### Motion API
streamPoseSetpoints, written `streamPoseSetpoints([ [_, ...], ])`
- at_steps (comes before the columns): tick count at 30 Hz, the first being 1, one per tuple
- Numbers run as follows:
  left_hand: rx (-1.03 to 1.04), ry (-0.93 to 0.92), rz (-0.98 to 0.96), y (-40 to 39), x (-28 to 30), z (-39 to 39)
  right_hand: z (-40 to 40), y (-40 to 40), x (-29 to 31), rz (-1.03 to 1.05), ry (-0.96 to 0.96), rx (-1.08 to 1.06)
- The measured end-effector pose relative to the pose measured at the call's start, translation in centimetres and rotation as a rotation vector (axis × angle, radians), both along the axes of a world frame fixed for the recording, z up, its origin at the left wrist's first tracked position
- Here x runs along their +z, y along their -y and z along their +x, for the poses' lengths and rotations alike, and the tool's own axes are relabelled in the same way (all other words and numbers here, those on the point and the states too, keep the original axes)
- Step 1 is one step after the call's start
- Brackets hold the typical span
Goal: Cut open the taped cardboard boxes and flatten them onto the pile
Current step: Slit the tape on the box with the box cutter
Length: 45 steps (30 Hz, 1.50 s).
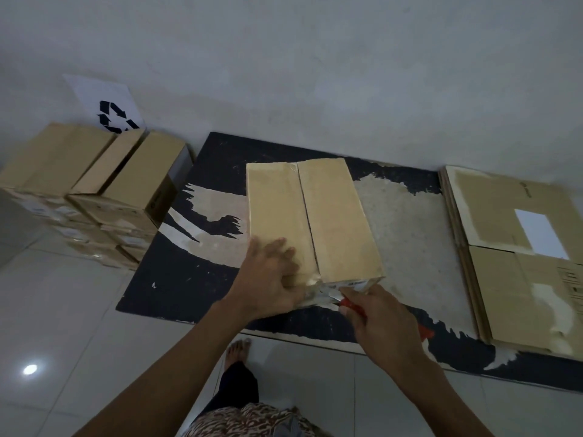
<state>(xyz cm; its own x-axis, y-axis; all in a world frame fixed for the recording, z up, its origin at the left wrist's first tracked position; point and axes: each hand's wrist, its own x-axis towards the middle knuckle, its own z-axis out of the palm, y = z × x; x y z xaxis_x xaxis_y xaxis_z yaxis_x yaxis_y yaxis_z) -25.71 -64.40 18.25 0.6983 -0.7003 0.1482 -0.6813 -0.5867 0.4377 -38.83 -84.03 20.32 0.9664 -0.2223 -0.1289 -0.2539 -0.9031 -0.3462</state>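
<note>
A big black mat [195, 279] with worn pale patches lies on the white tile floor [63, 326], under both hands. On it, just past the hands, sits a taped cardboard box [334, 216] with a seam down the middle of its top. Far to the right of the right hand lies the pile of flattened boxes [517, 269], with a white label on top. Far to the left of the left hand stands a stack of closed boxes [94, 197], and behind it a white sheet with a recycling sign [110, 108] leans on the wall.

The left hand [271, 279] rests on the near left corner of the box, fingers bent over its edge and holding it. The right hand [381, 320] grips a red cutter [350, 305], fingers curled round the handle. The cutter's tip touches the near end of the box, between the two hands. A bare foot [236, 348] stands on the floor below the hands.
</note>
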Motion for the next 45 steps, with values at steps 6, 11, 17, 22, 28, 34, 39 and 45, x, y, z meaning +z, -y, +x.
streamPoseSetpoints([
  [6,0.312,-0.279,-0.102,5.7,-0.1,0.0,0.2,-0.8,-0.2,0.012,0.015,-0.037],
  [11,0.429,-0.507,-0.098,7.2,0.2,0.6,0.4,-0.8,-0.1,-0.014,0.015,-0.042],
  [17,0.488,-0.712,-0.348,6.9,1.2,0.5,-0.4,0.9,0.8,-0.063,-0.041,-0.109],
  [22,0.512,-0.739,-0.368,6.6,1.2,0.5,-0.2,1.4,0.7,-0.08,0.006,-0.056],
  [28,0.517,-0.811,-0.4,6.7,1.8,0.5,-0.6,0.5,0.0,-0.071,0.078,0.01],
  [34,0.516,-0.804,-0.417,6.4,1.8,0.5,0.1,-0.6,-0.2,-0.081,0.081,-0.022],
  [39,0.508,-0.809,-0.407,6.2,1.8,0.6,0.6,-0.8,-0.2,-0.186,0.058,0.043],
  [45,0.494,-0.793,-0.411,6.4,1.5,0.5,1.3,-1.9,0.3,-0.175,0.061,-0.008],
])
